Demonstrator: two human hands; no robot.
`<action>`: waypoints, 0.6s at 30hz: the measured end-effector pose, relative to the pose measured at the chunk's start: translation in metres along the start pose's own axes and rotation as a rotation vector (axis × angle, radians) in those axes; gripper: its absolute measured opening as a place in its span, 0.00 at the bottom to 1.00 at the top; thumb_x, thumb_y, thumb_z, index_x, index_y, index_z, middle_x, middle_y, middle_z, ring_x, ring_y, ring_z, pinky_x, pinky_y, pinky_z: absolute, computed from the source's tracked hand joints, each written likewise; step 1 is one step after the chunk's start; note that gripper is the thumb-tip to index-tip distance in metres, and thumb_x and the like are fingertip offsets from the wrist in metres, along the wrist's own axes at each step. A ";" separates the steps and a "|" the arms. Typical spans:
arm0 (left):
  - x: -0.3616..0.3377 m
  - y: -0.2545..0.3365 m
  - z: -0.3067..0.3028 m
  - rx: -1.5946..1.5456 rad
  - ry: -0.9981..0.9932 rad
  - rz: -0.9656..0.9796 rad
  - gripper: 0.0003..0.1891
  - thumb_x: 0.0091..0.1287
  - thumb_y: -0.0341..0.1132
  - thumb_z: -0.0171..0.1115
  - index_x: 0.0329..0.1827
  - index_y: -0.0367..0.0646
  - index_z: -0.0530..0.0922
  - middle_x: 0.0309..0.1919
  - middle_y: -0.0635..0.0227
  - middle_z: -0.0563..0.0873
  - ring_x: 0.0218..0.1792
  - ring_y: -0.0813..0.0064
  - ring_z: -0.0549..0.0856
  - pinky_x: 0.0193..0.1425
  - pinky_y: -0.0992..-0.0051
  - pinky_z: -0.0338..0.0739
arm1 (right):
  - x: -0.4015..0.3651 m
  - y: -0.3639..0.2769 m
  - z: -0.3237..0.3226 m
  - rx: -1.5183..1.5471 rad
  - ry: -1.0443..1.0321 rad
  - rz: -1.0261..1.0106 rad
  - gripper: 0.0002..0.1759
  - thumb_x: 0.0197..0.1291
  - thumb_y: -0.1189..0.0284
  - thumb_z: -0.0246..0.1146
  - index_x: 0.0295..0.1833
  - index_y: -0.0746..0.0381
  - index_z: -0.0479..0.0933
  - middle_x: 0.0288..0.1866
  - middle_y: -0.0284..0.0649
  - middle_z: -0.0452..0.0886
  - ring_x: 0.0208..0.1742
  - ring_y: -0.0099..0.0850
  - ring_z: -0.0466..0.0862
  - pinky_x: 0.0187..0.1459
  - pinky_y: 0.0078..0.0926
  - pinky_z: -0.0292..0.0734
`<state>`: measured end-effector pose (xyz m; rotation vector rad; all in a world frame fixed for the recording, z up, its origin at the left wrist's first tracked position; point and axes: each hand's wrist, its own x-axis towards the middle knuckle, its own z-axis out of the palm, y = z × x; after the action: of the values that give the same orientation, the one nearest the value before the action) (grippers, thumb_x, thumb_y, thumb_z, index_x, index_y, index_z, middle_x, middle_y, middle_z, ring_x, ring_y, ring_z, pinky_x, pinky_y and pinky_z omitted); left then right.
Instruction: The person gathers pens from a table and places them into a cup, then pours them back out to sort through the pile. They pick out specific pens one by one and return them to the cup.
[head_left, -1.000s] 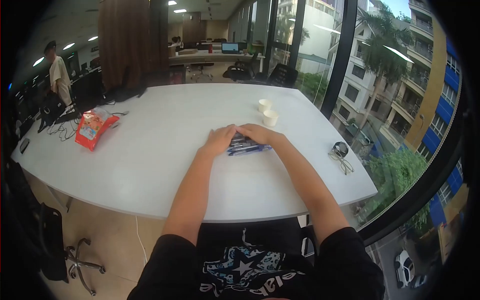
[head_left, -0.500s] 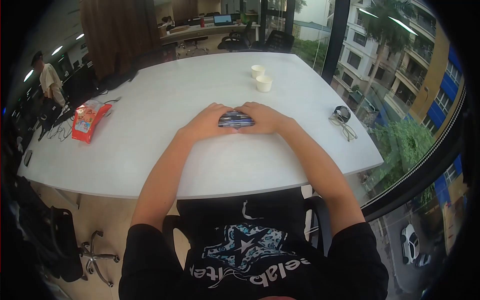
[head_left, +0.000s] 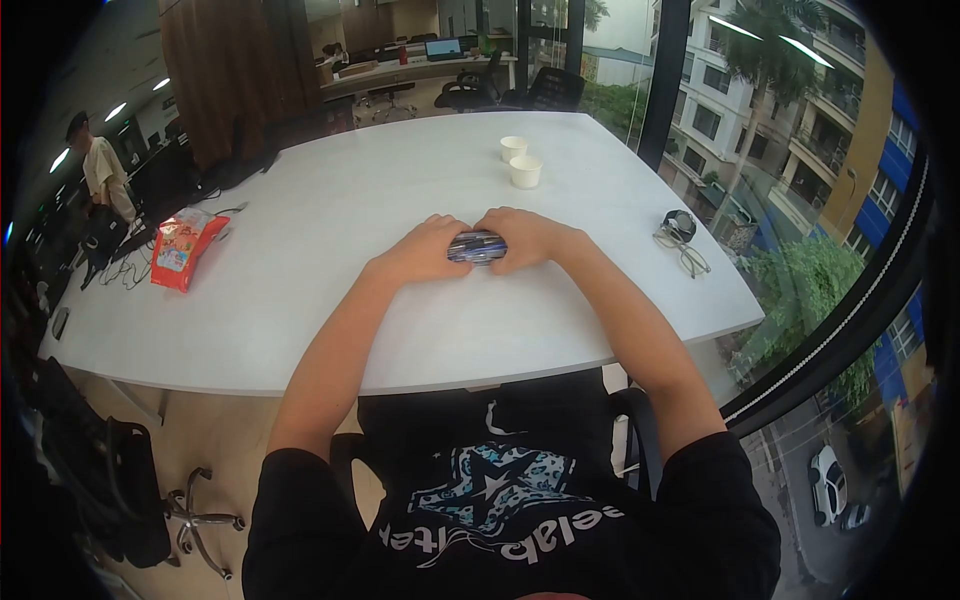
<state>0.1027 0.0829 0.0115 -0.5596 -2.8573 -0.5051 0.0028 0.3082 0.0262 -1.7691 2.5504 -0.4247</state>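
Both my hands are cupped around a bundle of pens (head_left: pixel 477 247) that lies on the white table (head_left: pixel 330 300), right in front of me near the close edge. My left hand (head_left: pixel 425 250) curls over the bundle's left end and my right hand (head_left: pixel 525 238) over its right end, with the fingertips nearly meeting behind it, so only the dark and blue middle of the pens shows between them.

Nothing lies between me and the pens. Beyond them stand two paper cups (head_left: pixel 525 171), one just behind the other. Off to my right lie a pair of glasses (head_left: pixel 685 258) with a small dark round thing (head_left: pixel 681 225) just beside them, near the table's edge by the window. Far to my left lies a red and orange snack bag (head_left: pixel 180 250) with cables (head_left: pixel 125 272) next to it, and a person (head_left: pixel 100 170) stands past that end.

The bag's print is too small to read. The white lettering on my black shirt (head_left: pixel 500 520) appears upside down; I cannot make out the word.
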 end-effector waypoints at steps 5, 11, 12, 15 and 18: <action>0.002 0.003 0.000 -0.027 0.004 -0.008 0.28 0.62 0.41 0.75 0.64 0.40 0.81 0.58 0.54 0.86 0.62 0.55 0.82 0.69 0.59 0.77 | 0.000 -0.006 -0.001 0.005 0.030 0.045 0.31 0.49 0.64 0.72 0.61 0.62 0.82 0.58 0.48 0.84 0.62 0.47 0.83 0.63 0.43 0.79; 0.002 0.001 -0.004 -0.140 0.092 -0.023 0.26 0.63 0.39 0.78 0.62 0.40 0.83 0.49 0.53 0.92 0.48 0.54 0.91 0.57 0.62 0.84 | 0.004 0.001 -0.008 -0.029 0.052 0.025 0.23 0.50 0.67 0.72 0.54 0.58 0.85 0.44 0.46 0.91 0.47 0.49 0.89 0.51 0.46 0.82; 0.001 0.006 -0.006 -0.180 0.113 -0.037 0.26 0.63 0.39 0.78 0.62 0.40 0.83 0.50 0.53 0.92 0.50 0.54 0.91 0.57 0.61 0.83 | 0.002 0.004 -0.008 0.002 0.084 0.028 0.23 0.52 0.66 0.73 0.55 0.58 0.85 0.45 0.46 0.91 0.48 0.49 0.89 0.52 0.45 0.82; 0.000 0.005 -0.004 -0.288 0.162 -0.001 0.25 0.68 0.38 0.76 0.66 0.41 0.81 0.53 0.53 0.91 0.53 0.54 0.90 0.61 0.61 0.82 | 0.000 0.017 -0.004 0.107 0.161 -0.022 0.25 0.59 0.61 0.76 0.61 0.57 0.85 0.48 0.47 0.92 0.51 0.48 0.90 0.55 0.44 0.82; 0.001 0.005 -0.007 -0.295 0.101 -0.076 0.24 0.73 0.39 0.71 0.69 0.40 0.80 0.60 0.52 0.88 0.59 0.55 0.86 0.66 0.62 0.80 | -0.001 0.024 -0.003 0.139 0.126 -0.019 0.27 0.66 0.56 0.74 0.66 0.57 0.84 0.52 0.48 0.91 0.56 0.47 0.88 0.59 0.43 0.81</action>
<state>0.1045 0.0846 0.0195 -0.4556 -2.7333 -0.9493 -0.0190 0.3179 0.0234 -1.7730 2.5142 -0.7173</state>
